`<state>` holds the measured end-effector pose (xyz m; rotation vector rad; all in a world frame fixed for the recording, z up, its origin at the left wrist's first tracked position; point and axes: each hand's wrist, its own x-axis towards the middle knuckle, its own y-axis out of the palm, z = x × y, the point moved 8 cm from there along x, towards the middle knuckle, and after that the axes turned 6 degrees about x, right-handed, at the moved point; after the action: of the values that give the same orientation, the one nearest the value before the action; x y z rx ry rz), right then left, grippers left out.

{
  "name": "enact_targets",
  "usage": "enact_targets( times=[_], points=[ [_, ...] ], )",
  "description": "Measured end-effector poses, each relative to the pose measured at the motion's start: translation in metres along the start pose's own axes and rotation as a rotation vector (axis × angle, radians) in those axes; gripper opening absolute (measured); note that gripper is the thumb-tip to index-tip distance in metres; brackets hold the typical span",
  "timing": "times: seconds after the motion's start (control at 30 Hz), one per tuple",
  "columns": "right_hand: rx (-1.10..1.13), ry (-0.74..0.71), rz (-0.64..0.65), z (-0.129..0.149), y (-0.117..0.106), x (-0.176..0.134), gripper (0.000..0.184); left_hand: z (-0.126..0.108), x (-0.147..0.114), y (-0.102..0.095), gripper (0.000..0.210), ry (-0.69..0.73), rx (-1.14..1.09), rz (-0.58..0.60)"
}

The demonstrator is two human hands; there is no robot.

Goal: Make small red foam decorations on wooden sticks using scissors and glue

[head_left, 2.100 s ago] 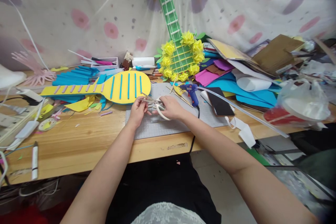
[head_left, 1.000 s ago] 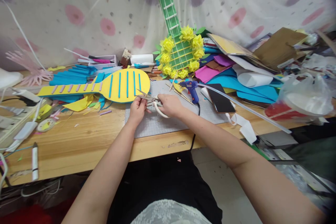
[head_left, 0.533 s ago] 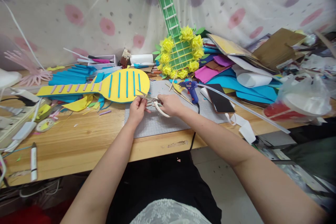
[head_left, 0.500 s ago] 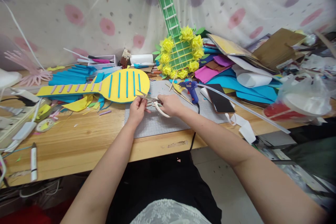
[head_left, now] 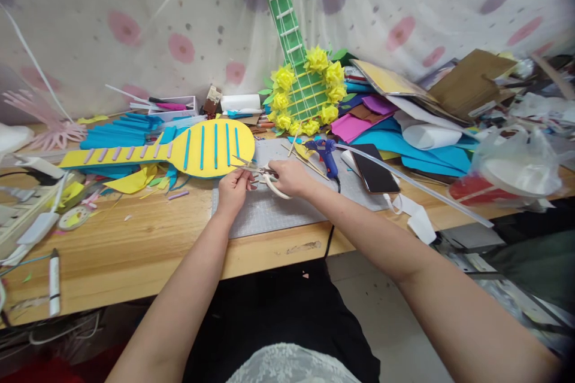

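My right hand (head_left: 291, 178) grips a pair of scissors (head_left: 276, 187) by its white handles, the blades pointing left and parted. At the blades, my left hand (head_left: 234, 190) is closed in a pinch; whatever is between its fingertips is too small to make out. Just behind the hands lies a yellow guitar-shaped craft piece (head_left: 209, 146), with blue strips across its body and lilac strips along its neck. A grey cutting mat (head_left: 251, 218) is beneath both hands.
A blue glue gun (head_left: 329, 158) and a black phone (head_left: 376, 169) lie right of my hands. Behind them leans a green paper guitar (head_left: 291, 42) ringed with yellow flowers. Coloured sheets (head_left: 426, 158) pile up at right. A power strip (head_left: 27, 209) and a marker (head_left: 54, 284) are at left.
The camera view has shifted slightly. My left fingers have moved a little against the scissor blades; my right hand keeps its grip on the scissors.
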<state>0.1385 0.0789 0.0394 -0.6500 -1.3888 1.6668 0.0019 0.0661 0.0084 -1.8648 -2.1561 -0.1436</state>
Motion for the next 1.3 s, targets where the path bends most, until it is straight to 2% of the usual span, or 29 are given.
enact_targets(
  times=[0.27,0.5,0.67,0.8,1.07,1.3],
  points=[
    [0.017,-0.052,-0.020,0.0043,-0.0064,0.0061,0.034,-0.0065,0.0007,-0.0013,0.025,0.018,0.062,0.025],
    [-0.020,0.011,0.000,-0.0003,-0.0017,0.0069,0.035,-0.0066,0.0011,-0.0008,0.025,0.022,0.065,0.038],
    [-0.030,0.040,0.009,-0.0016,-0.0009,0.0068,0.036,-0.0052,0.0012,0.0005,0.022,0.059,0.166,0.018],
    [-0.011,-0.031,-0.014,-0.0001,-0.0037,0.0073,0.033,-0.0048,0.0027,-0.0007,0.025,0.089,0.229,0.002],
    [-0.001,-0.123,-0.058,0.0002,-0.0092,0.0084,0.031,-0.0056,0.0034,0.0038,0.031,0.096,0.159,0.084],
    [-0.027,-0.057,-0.039,0.0013,-0.0046,0.0091,0.032,-0.0013,0.0066,0.0043,0.030,0.072,0.118,0.110]
  ],
)
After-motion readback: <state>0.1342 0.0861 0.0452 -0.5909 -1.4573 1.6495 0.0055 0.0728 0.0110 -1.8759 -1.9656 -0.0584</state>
